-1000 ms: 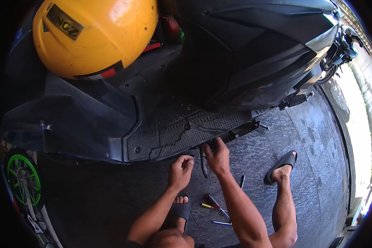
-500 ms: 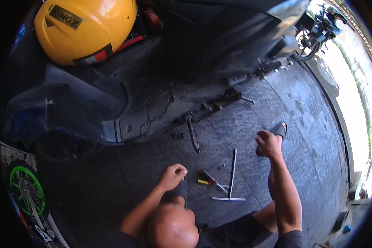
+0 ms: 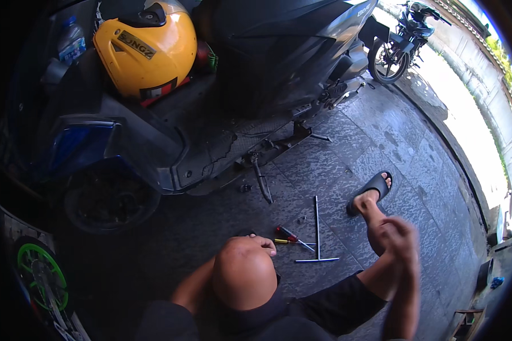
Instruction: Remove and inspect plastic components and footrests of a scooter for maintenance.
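My left hand (image 3: 265, 244) shows beyond my bent left knee (image 3: 243, 273), which hides most of it; its bent fingers are close to the yellow handle of a screwdriver (image 3: 281, 241). I cannot make out whether it holds anything. Beside that lies a second screwdriver with a red and black handle (image 3: 287, 233), its shaft pointing toward a T-handle wrench (image 3: 317, 227). My right hand (image 3: 400, 237), smeared by motion, is raised over my right lower leg with its fingers bent. Small dark parts (image 3: 302, 219) lie on the floor near the wrench.
A dark scooter (image 3: 210, 156) stands ahead, its side stand (image 3: 263, 184) down. On its footboard sit a yellow helmet (image 3: 148, 51) and, farther left, a plastic bottle (image 3: 71, 42). A green-rimmed wheel (image 3: 42, 273) is at left. Another motorcycle (image 3: 401, 48) stands far right.
My right hand has moved back toward me, from near my foot to over my lower leg. My left hand has passed behind my knee, which has risen in view. The view has shifted.
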Tool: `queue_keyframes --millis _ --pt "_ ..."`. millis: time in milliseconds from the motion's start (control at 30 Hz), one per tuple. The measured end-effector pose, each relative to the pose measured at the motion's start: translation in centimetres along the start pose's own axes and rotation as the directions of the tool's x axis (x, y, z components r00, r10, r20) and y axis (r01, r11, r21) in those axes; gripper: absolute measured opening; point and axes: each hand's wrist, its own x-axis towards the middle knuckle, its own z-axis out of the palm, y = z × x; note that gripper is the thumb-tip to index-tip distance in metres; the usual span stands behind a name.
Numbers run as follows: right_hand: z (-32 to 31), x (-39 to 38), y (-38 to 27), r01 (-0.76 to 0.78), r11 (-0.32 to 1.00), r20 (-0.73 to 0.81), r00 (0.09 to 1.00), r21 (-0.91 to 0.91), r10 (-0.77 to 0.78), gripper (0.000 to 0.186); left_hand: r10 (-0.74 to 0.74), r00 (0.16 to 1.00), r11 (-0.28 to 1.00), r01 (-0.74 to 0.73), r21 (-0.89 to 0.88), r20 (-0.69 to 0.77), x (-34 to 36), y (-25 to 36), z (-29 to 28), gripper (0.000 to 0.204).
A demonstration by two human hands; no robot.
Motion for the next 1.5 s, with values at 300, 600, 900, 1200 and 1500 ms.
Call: queue_keyframes --millis 300,600,900,1200,1500 --pt "-17.2 13.2 -12.3 0.258 0.964 -0.452 0.855 -0.058 -0.256 0.035 0.199 0.959 0.946 -0.133 -0.296 0.203 4.0 -2.4 -0.8 0.022" --pt "3.6 17.5 -5.1 0.392 0.917 0.579 0.731 0.075 -0.360 0.023 -0.084 0.750 0.945 -0.148 -0.291 -0.656 0.2 -4.6 1.3 0.032" --pt "17.0 18.2 5.3 0.281 0.959 0.793 0.578 0.031 -0.195 0.032 0.061 0.264 0.995 -0.088 0.039 -0.963 6.7 -1.8 -4.9 0.019" --pt "20.9 15.7 15.3 0.024 0.961 0.820 0.527 -0.275 0.222 0.032 0.560 0.094 0.758 0.342 0.555 -0.823 10.9 5.1 -16.3 0.051" --pt "20.8 16.6 17.7 -0.084 0.975 0.777 0.591 -0.207 0.216 0.027 0.601 -0.044 0.765 0.321 0.559 -0.798 12.7 4.1 -16.7 0.042"
